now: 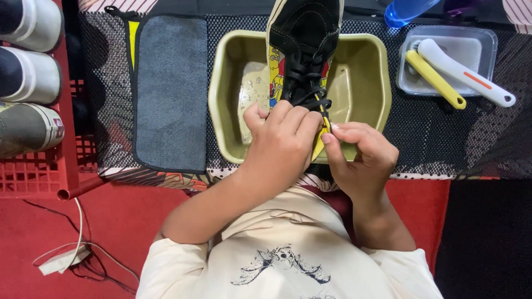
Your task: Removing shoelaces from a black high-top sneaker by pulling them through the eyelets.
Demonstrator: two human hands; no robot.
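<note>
Both hands meet over an olive plastic basin [366,94], the left hand [280,141] curled around the heel end of a black canvas lace-up sneaker [305,44] with yellow printed sides, the right hand [357,152] pinching its yellow tongue; likely light, pliable, best gripped at the firmer sole.

Even, fairly bright light falls from above, leaving only soft shadows. A faint sheen marks the wet basin [366,83]. Focus is sharp at centre; the frame edges curve slightly.
</note>
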